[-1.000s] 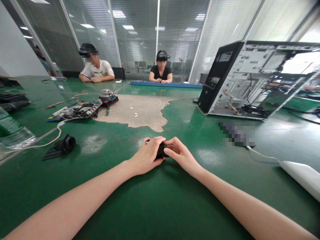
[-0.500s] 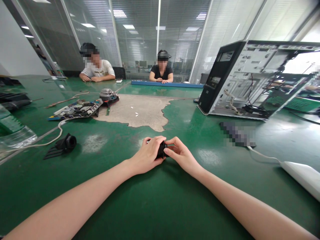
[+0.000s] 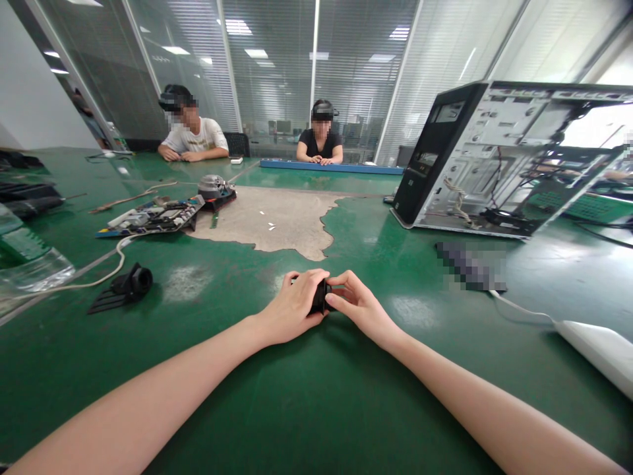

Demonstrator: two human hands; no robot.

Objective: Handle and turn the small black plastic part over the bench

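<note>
A small black object [image 3: 319,298] is held between my two hands, low over the green table [image 3: 316,409]; most of it is covered by fingers, so its kind does not show. My left hand [image 3: 295,305] wraps over it from the left with fingers closed. From the right, the thumb and fingers of my right hand [image 3: 357,305] pinch its right end. On the table to the left lies a separate black part [image 3: 129,285] with a round ring and flat prongs.
At left are a circuit board [image 3: 158,218], a fan-like cooler [image 3: 216,190], a cable and a water bottle [image 3: 30,257]. An open computer case [image 3: 430,158] stands at right, near a blurred dark item [image 3: 465,264] and a white box [image 3: 598,349]. Two people sit across the table.
</note>
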